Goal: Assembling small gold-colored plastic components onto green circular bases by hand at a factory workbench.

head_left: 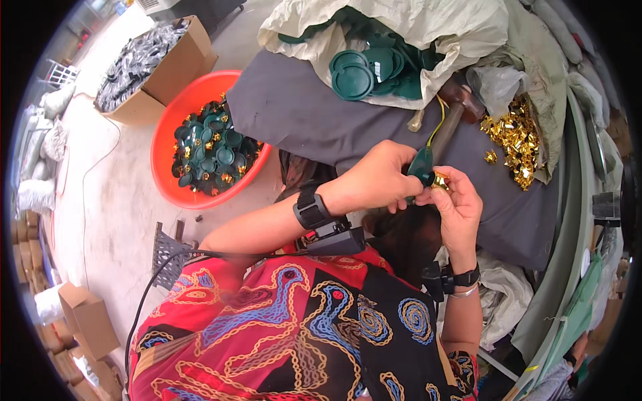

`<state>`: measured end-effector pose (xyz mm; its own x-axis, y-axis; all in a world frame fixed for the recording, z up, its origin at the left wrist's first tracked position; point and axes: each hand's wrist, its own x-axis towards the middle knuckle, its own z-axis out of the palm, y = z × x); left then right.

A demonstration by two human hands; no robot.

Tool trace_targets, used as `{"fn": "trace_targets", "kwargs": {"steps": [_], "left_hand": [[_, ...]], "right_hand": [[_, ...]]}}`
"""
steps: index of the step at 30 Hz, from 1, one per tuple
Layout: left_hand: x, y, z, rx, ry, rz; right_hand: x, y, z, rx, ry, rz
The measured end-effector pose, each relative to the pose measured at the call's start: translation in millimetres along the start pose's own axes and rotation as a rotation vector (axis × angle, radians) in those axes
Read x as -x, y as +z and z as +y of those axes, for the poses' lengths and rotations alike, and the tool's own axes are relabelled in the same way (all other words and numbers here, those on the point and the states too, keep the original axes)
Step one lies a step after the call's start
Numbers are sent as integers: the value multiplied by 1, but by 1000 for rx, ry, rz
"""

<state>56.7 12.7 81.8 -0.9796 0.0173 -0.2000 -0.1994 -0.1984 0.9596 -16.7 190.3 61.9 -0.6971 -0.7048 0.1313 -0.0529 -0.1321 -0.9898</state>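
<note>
Both my hands meet above the grey cloth (301, 100). My left hand (378, 175) is closed on a dark green round plastic piece (421, 162), tilted so that its edge faces up. In the fingertips of my right hand (460, 204) is a small shiny gold piece (439, 180), pressed against the green one; the exact contact is hidden by the fingers. Beyond my hands, similar green round pieces (353, 75) spill from a large cream woven sack (461, 27). A heap of gold pieces (518, 144) lies to the right on the cloth.
An orange-red basin (159, 157) on the floor at left holds green pieces with gold parts. Behind it stands a cardboard box (177, 70) of grey-black items. A metal bar (447, 130) with a brownish block lies beyond my hands, near a clear plastic bag (498, 87).
</note>
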Motion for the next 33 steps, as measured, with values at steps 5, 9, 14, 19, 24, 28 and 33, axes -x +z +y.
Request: {"fn": "trace_targets", "kwargs": {"steps": [5, 9, 14, 19, 24, 28, 33], "left_hand": [[3, 7, -6, -168, 94, 66], [-3, 16, -23, -629, 551, 252], [1, 24, -33, -817, 734, 305], [9, -5, -28, -819, 775, 261], [52, -80, 5, -200, 330, 601], [100, -194, 4, -206, 182, 803], [101, -229, -2, -1334, 13, 1284]], "right_hand": [[5, 8, -3, 344, -99, 27], [-1, 5, -1, 947, -448, 28], [3, 14, 3, 229, 74, 97], [-11, 17, -7, -178, 317, -47], [-37, -22, -15, 500, -47, 208], [-37, -111, -9, 1452, -86, 330], [-47, -138, 11, 1587, -101, 242]]}}
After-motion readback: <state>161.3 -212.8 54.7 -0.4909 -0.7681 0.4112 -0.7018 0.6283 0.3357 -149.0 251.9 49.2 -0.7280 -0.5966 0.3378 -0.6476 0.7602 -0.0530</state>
